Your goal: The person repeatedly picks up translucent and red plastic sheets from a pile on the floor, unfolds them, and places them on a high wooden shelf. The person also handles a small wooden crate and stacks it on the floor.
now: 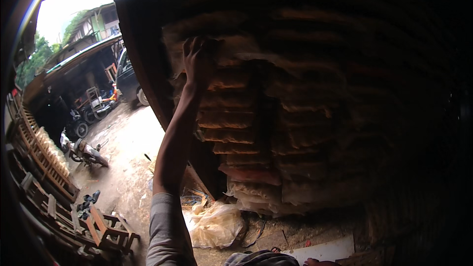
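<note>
My left arm reaches up to a tall stack of plastic-wrapped bundles (231,120). High on the stack's left side, my left hand (199,57) has its fingers curled on the edge of a wrapped bundle (240,46); the fingertips are lost in shadow. The bundles lie flat in layers, in columns side by side, with pale clear wrapping and a reddish one (251,174) low down. At the bottom rim, only a small part of what looks like my right hand (318,262) shows, and whatever it touches is out of view.
A dark wooden post (144,59) borders the stack's left side. Crumpled plastic sheeting (216,225) and a white board (325,250) lie on the dirt floor. Outside are a wooden bench (107,227), bamboo racks (44,155), a motorcycle (85,151) and a dark vehicle (127,75).
</note>
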The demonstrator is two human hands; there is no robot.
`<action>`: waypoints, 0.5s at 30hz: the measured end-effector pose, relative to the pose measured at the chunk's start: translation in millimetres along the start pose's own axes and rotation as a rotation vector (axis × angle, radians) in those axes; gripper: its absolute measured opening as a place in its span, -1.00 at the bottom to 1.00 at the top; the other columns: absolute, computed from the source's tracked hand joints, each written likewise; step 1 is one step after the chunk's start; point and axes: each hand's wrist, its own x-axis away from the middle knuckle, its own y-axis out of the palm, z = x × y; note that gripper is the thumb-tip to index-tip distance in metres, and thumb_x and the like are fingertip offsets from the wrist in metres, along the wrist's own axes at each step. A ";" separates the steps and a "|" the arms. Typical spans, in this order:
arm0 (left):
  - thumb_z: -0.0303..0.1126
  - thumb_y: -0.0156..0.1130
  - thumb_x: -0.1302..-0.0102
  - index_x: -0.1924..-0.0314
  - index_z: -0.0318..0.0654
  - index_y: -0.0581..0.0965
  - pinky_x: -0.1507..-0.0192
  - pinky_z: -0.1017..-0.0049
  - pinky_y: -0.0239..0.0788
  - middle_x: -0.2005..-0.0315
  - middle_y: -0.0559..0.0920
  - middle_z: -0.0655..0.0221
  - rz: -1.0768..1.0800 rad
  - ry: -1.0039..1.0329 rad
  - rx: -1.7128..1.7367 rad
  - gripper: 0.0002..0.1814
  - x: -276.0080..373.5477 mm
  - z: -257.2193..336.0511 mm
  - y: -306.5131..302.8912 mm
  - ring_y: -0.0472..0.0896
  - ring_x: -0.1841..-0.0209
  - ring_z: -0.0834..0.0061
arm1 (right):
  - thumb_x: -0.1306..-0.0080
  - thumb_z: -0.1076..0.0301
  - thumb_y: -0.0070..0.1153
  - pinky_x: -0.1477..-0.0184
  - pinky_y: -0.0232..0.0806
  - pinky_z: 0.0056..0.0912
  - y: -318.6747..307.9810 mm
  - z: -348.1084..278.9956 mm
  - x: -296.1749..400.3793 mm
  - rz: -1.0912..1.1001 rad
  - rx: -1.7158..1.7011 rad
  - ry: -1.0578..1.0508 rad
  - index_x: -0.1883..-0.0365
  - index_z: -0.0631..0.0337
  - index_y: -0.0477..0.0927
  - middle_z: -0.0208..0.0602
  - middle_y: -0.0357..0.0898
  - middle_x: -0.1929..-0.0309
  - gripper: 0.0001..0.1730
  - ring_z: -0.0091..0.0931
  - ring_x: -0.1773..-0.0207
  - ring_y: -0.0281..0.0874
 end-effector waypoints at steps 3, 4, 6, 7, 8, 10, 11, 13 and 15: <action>-0.48 0.26 -0.03 0.27 -0.04 0.68 -0.11 0.33 0.21 0.30 0.66 0.52 0.023 0.034 0.049 -0.78 -14.6 12.6 0.4 0.53 0.12 0.49 | -0.31 0.24 0.06 0.38 0.45 -0.23 -3.1 -5.4 -25.1 -0.212 -0.233 0.350 -0.09 0.16 0.46 -0.23 0.59 0.19 -0.60 -0.30 0.28 0.59; -0.48 0.26 -0.02 0.28 -0.04 0.68 -0.11 0.33 0.21 0.30 0.66 0.52 0.012 0.048 0.030 -0.77 -10.1 8.1 -6.1 0.53 0.12 0.49 | -0.31 0.23 0.06 0.36 0.45 -0.22 -9.8 -7.9 -36.3 -0.420 -0.466 0.692 -0.09 0.16 0.46 -0.23 0.59 0.18 -0.59 -0.30 0.27 0.59; -0.49 0.26 0.00 0.28 -0.05 0.68 -0.11 0.34 0.22 0.30 0.66 0.52 0.051 0.080 0.018 -0.77 -8.6 2.3 -2.8 0.53 0.12 0.48 | -0.32 0.19 0.05 0.31 0.46 -0.20 -8.0 -13.2 -41.9 -0.427 -0.418 0.719 -0.10 0.16 0.45 -0.23 0.59 0.16 -0.58 -0.30 0.24 0.58; -0.50 0.26 0.00 0.29 -0.06 0.68 -0.12 0.34 0.22 0.30 0.66 0.52 0.077 0.096 0.020 -0.76 -9.9 2.0 1.8 0.53 0.11 0.48 | -0.32 0.17 0.05 0.29 0.46 -0.18 -4.7 -15.6 -43.9 -0.422 -0.400 0.731 -0.10 0.16 0.44 -0.23 0.59 0.15 -0.57 -0.30 0.23 0.58; -0.51 0.26 0.02 0.28 -0.06 0.68 -0.13 0.34 0.22 0.30 0.66 0.51 0.054 0.092 0.035 -0.75 -9.9 3.2 2.8 0.54 0.11 0.47 | -0.32 0.11 0.07 0.23 0.45 -0.17 -4.6 -27.2 -32.8 -0.433 -0.458 0.669 -0.11 0.16 0.43 -0.23 0.57 0.13 -0.54 -0.30 0.18 0.57; -0.52 0.26 0.03 0.28 -0.06 0.68 -0.11 0.35 0.23 0.31 0.66 0.51 -0.019 0.091 -0.007 -0.73 -6.6 3.0 -10.3 0.54 0.12 0.47 | -0.31 0.10 0.09 0.22 0.44 -0.17 -14.2 -68.9 -6.1 -0.456 -0.577 0.547 -0.12 0.16 0.42 -0.23 0.56 0.11 -0.51 -0.30 0.16 0.56; -0.53 0.27 0.04 0.28 -0.06 0.68 -0.11 0.36 0.24 0.31 0.66 0.51 -0.058 0.074 -0.034 -0.73 0.3 -4.0 -20.6 0.54 0.13 0.47 | -0.30 0.09 0.10 0.21 0.44 -0.17 -22.8 -82.4 2.1 -0.463 -0.620 0.485 -0.12 0.16 0.41 -0.24 0.55 0.10 -0.50 -0.30 0.15 0.56; -0.53 0.27 0.05 0.27 -0.07 0.68 -0.10 0.36 0.25 0.32 0.66 0.51 0.007 0.034 0.028 -0.72 -2.8 1.0 -2.9 0.54 0.13 0.47 | -0.29 0.08 0.13 0.25 0.42 -0.20 -24.3 -31.2 -26.0 -0.417 -0.552 0.619 -0.08 0.16 0.43 -0.25 0.56 0.14 -0.52 -0.31 0.20 0.55; -0.54 0.27 0.06 0.27 -0.08 0.68 -0.10 0.36 0.25 0.33 0.66 0.51 -0.004 0.066 0.034 -0.71 -8.1 3.3 -4.5 0.54 0.13 0.47 | -0.30 0.10 0.14 0.37 0.40 -0.32 -19.1 -63.4 -13.9 -0.379 -0.644 0.543 0.03 0.16 0.52 -0.28 0.60 0.27 -0.61 -0.41 0.34 0.56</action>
